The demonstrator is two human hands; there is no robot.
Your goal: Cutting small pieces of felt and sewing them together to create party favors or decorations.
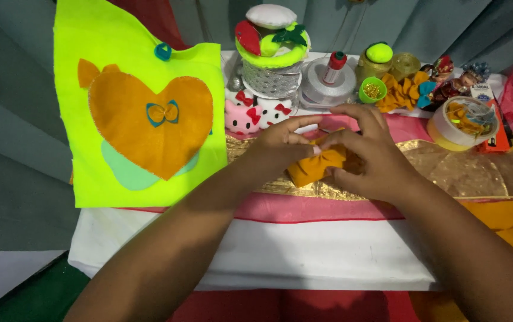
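Both hands meet over the middle of the low cloth-covered table (304,256), and between them sits a small orange felt piece pinched into a bow shape (317,166), held just above the gold shiny fabric strip (477,170) that runs across the table's far half. The left hand (277,146) has its thumb and forefinger closed tight on the bow's waist, the other fingers curled loosely; the right hand (366,158) cups the bow's right wing, fingers bent around it and fingertips meeting the left ones at the centre, so neither hand is open at all. To my eye the pinch is the point that matters here: the pleats at the waist look best kept even and squeezed firmly in the middle, with the two wings left free so they fan out alike, and the grip should not slide toward one side or the bow will end up lopsided. At the table's left edge hangs a neon-yellow felt panel with an orange heart and a tiny teal bow sewn on it (140,119). Along the far edge stand a pink-and-white stuffed cat toy (255,114), a silver ribbon spool (328,83) and a round tub of orange felt bits (462,122).
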